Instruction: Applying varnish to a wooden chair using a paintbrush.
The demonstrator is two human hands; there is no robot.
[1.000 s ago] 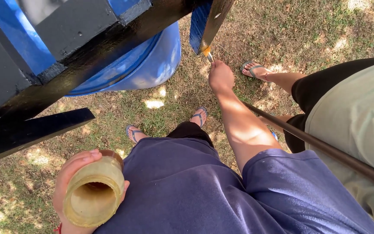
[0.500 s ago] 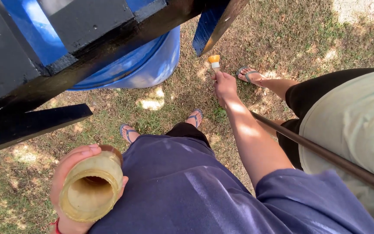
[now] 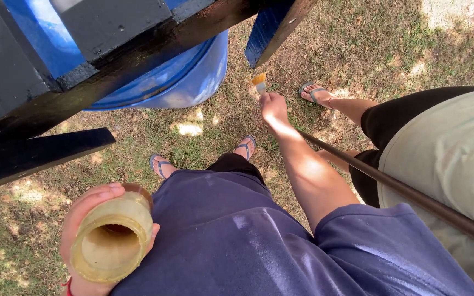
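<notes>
Dry patchy grass ground [image 3: 154, 137] bears blue barrel [image 3: 193, 77]; sandalled feet [image 3: 163, 164] stand on it

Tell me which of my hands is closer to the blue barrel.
Right. The right hand, holding a small brush, is out beside the blue barrel. The left hand is lower, near the body, gripping a yellowish cup.

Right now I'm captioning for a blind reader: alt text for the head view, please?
Seen from above, the right hand holds a small paintbrush below a black-painted wooden frame, while the left hand grips a yellowish jar. A blue barrel stands on grass, and another person stands alongside.
</notes>
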